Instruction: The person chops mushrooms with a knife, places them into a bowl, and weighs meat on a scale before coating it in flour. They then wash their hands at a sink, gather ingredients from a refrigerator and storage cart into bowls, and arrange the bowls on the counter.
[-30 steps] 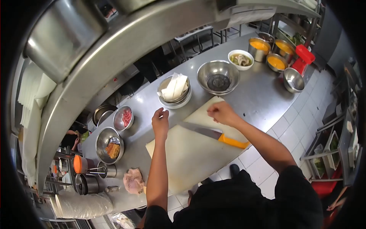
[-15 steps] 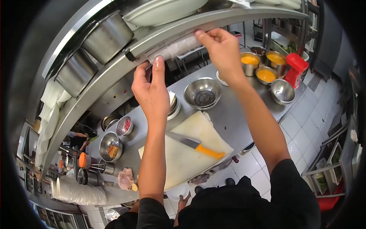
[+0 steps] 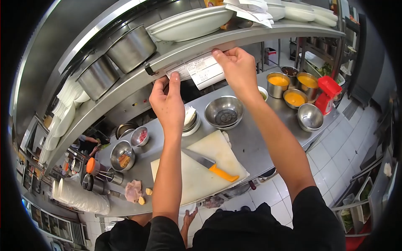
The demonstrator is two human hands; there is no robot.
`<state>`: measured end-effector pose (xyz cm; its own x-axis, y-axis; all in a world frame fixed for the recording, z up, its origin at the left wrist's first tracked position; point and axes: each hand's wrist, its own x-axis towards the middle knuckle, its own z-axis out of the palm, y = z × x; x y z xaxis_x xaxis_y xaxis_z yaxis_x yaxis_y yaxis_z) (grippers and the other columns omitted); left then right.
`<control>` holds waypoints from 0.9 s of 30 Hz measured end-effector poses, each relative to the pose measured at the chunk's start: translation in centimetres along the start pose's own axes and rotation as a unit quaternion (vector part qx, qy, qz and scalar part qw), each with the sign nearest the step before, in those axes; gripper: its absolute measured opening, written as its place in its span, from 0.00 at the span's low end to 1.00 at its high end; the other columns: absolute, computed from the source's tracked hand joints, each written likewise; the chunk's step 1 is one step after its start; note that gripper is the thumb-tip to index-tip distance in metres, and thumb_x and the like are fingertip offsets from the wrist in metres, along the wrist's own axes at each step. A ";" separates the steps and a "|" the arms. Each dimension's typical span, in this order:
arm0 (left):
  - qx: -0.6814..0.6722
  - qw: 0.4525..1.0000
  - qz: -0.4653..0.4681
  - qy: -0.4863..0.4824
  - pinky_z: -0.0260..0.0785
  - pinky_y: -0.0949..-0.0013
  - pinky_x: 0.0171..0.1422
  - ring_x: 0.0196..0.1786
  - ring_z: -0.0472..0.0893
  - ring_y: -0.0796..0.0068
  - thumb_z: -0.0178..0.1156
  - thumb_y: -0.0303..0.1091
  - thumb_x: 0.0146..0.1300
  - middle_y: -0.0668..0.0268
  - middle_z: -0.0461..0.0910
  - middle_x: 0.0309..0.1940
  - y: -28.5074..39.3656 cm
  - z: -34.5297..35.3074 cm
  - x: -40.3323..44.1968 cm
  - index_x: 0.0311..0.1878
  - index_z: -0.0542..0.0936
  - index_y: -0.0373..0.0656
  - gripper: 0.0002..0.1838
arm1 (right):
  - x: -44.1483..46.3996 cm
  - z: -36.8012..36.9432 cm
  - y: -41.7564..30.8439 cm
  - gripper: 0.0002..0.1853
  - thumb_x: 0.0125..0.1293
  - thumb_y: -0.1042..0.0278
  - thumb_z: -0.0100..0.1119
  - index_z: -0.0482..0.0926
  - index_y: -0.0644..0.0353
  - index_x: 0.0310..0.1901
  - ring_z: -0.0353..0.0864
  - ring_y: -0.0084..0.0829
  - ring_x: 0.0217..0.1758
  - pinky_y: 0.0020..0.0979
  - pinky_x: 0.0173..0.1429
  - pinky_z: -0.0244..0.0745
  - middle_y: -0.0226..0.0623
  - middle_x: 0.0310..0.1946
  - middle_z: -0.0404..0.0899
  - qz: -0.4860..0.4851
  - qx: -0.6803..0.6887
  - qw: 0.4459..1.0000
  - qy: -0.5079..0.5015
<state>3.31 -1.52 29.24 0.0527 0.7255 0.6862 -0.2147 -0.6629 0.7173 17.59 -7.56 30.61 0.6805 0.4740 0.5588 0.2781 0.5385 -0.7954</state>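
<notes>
Printed paper tickets [image 3: 205, 72] hang along the front edge of the steel shelf [image 3: 184, 51]. My right hand [image 3: 242, 73] pinches the tickets' right end between thumb and fingers, close under the shelf edge. At the left end, the thumb of my left hand [image 3: 167, 102] presses on the paper, with its fingers behind. Whether the tickets are separate slips or one folded strip I cannot tell. Below my hands, a yellow-handled knife [image 3: 224, 172] lies on a white cutting board [image 3: 197, 182].
Metal pots [image 3: 132, 48] and white oval dishes [image 3: 190, 25] stand on the shelf. The counter holds steel bowls [image 3: 224, 111], containers of orange liquid [image 3: 277, 80], a red device [image 3: 328, 92] and a piece of raw meat [image 3: 133, 191]. Another person's hand [image 3: 189, 216] shows at the counter's front.
The tickets, blurred earlier, now hang flatter with their printing visible. My right hand has come down slightly and the view has shifted, with more of the shelf top in sight.
</notes>
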 end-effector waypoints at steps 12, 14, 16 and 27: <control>-0.028 0.999 0.008 -0.034 0.67 0.71 0.55 0.43 0.75 0.77 0.58 0.32 0.62 0.60 0.79 0.39 -0.9 -1.4 0.1 0.43 0.77 0.30 0.13 | 0.0 0.1 0.2 0.16 0.57 0.64 0.62 0.76 0.74 0.34 0.77 0.24 0.29 0.25 0.35 0.71 0.42 0.26 0.80 -0.006 -0.040 0.998 0.037; -0.035 0.999 0.013 -0.033 0.67 0.71 0.55 0.44 0.75 0.77 0.58 0.31 0.62 0.60 0.79 0.40 -1.3 -1.7 0.2 0.43 0.76 0.30 0.13 | -0.2 0.2 -0.1 0.16 0.57 0.64 0.62 0.76 0.74 0.34 0.77 0.24 0.29 0.25 0.35 0.71 0.42 0.26 0.81 -0.007 -0.038 0.999 0.038; -0.048 0.998 0.015 -0.039 0.67 0.71 0.56 0.45 0.75 0.77 0.58 0.30 0.62 0.60 0.78 0.41 -1.3 -1.9 0.1 0.45 0.76 0.30 0.13 | -0.2 0.2 -0.1 0.16 0.57 0.64 0.62 0.76 0.74 0.34 0.77 0.23 0.29 0.25 0.35 0.71 0.42 0.26 0.81 -0.011 -0.035 0.999 0.040; -0.065 0.998 -0.011 0.023 0.66 0.71 0.55 0.49 0.73 0.74 0.56 0.32 0.64 0.61 0.73 0.48 -3.6 -2.6 -2.6 0.54 0.70 0.34 0.18 | -0.3 0.2 -0.2 0.15 0.56 0.65 0.63 0.78 0.73 0.33 0.76 0.22 0.29 0.25 0.35 0.71 0.40 0.27 0.81 -0.018 -0.042 0.997 0.054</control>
<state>1.46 -0.55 24.50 0.0136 0.7491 0.6623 -0.3382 -0.6199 0.7081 17.19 -7.66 30.61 0.7367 0.3747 0.5629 0.3568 0.4917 -0.7943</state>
